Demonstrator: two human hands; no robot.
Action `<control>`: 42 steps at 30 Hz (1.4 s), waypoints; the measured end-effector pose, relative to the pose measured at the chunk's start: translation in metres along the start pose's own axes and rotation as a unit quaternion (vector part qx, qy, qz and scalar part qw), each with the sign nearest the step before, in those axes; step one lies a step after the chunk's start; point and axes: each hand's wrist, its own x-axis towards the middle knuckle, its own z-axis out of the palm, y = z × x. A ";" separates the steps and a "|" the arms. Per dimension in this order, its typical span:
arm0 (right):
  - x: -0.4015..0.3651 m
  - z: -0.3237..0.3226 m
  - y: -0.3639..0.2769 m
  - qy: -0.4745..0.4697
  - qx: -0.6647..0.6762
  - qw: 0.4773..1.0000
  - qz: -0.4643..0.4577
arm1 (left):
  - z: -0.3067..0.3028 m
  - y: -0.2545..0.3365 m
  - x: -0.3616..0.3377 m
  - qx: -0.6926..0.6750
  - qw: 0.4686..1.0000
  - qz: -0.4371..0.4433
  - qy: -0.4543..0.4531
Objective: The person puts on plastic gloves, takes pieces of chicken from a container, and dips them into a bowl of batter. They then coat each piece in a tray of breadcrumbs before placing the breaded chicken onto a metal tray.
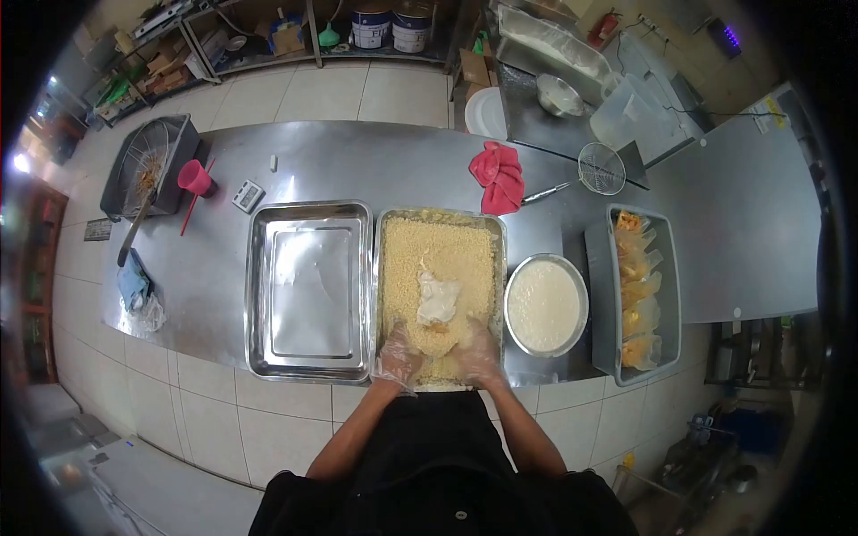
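Observation:
A metal tray in front of me holds a deep layer of pale breadcrumbs. On the crumbs lies a piece covered in wet white batter. Just nearer to me is a crumb-covered mound with a small orange-brown bit showing. My left hand and my right hand, both in clear plastic gloves, dig into the crumbs on either side of this mound. Their fingers curl round crumbs and are partly buried. To the right stands a round metal bowl of white batter.
An empty metal tray lies at left. Right of the bowl, a grey bin holds several bagged orange-yellow items. A red cloth, a wire skimmer, a timer, a pink cup and a grey bin with a strainer surround the work.

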 end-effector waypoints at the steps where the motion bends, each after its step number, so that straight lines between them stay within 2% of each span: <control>1: 0.006 -0.005 0.009 0.002 0.002 1.000 -0.001 | -0.011 0.007 0.001 0.002 1.000 0.002 0.000; 3: 0.020 -0.014 0.025 -0.092 0.152 0.984 -0.034 | -0.032 0.025 0.001 0.113 0.986 0.116 -0.051; 4: 0.016 -0.026 0.012 -0.096 0.152 0.983 -0.030 | -0.050 0.056 -0.003 0.112 0.986 0.111 -0.055; 5: 0.008 -0.049 -0.019 -0.100 0.152 0.978 -0.101 | -0.075 0.102 -0.005 0.098 0.989 0.108 -0.006; 6: 0.008 -0.064 -0.039 -0.103 0.151 0.968 -0.174 | -0.089 0.126 0.000 0.086 0.990 0.106 0.044; 7: 0.015 -0.067 -0.042 -0.104 0.152 0.967 -0.174 | -0.090 0.124 0.010 0.087 0.990 0.104 0.044; 9: 0.025 -0.074 -0.049 0.004 0.019 0.959 -0.284 | -0.081 0.109 0.033 0.317 0.924 0.183 0.109; 10: 0.036 -0.065 -0.042 0.004 0.018 0.957 -0.289 | -0.072 0.088 0.048 0.318 0.923 0.183 0.114; 11: 0.057 -0.046 -0.025 0.045 -0.167 0.940 -0.295 | -0.058 0.056 0.067 0.486 0.857 0.155 0.069; 12: 0.071 -0.032 -0.012 0.085 -0.345 0.889 -0.288 | -0.045 0.030 0.082 0.637 0.761 0.120 0.019; 13: 0.075 -0.030 -0.004 0.088 -0.344 0.889 -0.289 | -0.034 0.011 0.090 0.638 0.760 0.122 0.021; 14: 0.078 -0.031 0.005 0.051 -0.210 0.945 -0.246 | -0.023 -0.005 0.095 0.620 0.780 0.075 -0.032; 15: 0.078 -0.032 0.010 0.011 -0.070 0.978 -0.197 | -0.018 -0.013 0.096 0.598 0.797 0.027 -0.085; 16: 0.075 -0.035 0.002 0.011 -0.069 0.978 -0.196 | -0.029 -0.006 0.088 0.599 0.796 0.027 -0.087; 18: 0.084 -0.055 -0.027 -0.159 -0.195 0.967 -0.051 | -0.063 0.019 0.084 0.384 0.910 0.011 -0.159; 19: 0.074 -0.069 -0.039 -0.159 -0.196 0.966 -0.051 | -0.076 0.040 0.076 0.383 0.910 0.011 -0.158; 21: 0.044 -0.092 -0.061 -0.117 -0.079 0.980 -0.139 | -0.094 0.075 0.045 0.263 0.955 -0.002 -0.136; 22: 0.036 -0.096 -0.065 -0.125 -0.080 0.979 -0.138 | -0.097 0.079 0.033 0.259 0.956 -0.009 -0.138; 24: 0.027 -0.097 -0.069 -0.020 -0.048 0.968 -0.245 | -0.100 0.082 0.016 0.142 0.972 0.183 -0.030; 25: 0.028 -0.090 -0.072 -0.024 -0.048 0.968 -0.245 | -0.098 0.080 0.013 0.141 0.973 0.180 -0.030; 27: 0.032 -0.067 -0.082 -0.039 0.106 0.986 -0.124 | -0.091 0.077 0.014 0.037 0.991 0.124 0.036; 28: 0.045 -0.040 -0.069 -0.039 0.104 0.986 -0.123 | -0.090 0.072 0.014 0.035 0.991 0.124 0.036; 30: 0.076 0.020 -0.027 -0.031 0.085 0.980 -0.178 | -0.091 0.056 0.011 0.050 0.981 0.174 0.070; 31: 0.078 0.013 -0.040 -0.029 0.083 0.979 -0.185 | -0.087 0.050 0.016 0.052 0.980 0.178 0.077; 33: 0.083 0.003 -0.064 -0.038 -0.063 0.973 -0.221 | -0.080 0.039 0.017 0.266 0.940 0.184 0.109; 34: 0.097 0.005 -0.067 -0.037 -0.065 0.971 -0.227 | -0.086 0.046 0.019 0.267 0.939 0.184 0.115; 36: 0.115 0.010 -0.070 -0.037 -0.040 0.975 -0.217 | -0.089 0.060 0.008 0.119 0.982 0.122 0.075; 37: 0.130 -0.003 -0.087 -0.033 -0.043 0.972 -0.227 | -0.085 0.059 0.013 0.120 0.981 0.127 0.086; 39: 0.141 -0.025 -0.113 -0.218 -0.159 0.954 -0.131 | -0.074 0.050 0.008 0.163 0.979 0.098 0.070; 40: 0.138 -0.031 -0.118 -0.213 -0.159 0.954 -0.134 | -0.072 0.047 0.006 0.165 0.978 0.102 0.073; 42: 0.126 -0.039 -0.121 -0.144 -0.098 0.976 -0.134 | -0.065 0.041 0.001 0.116 0.981 0.117 0.099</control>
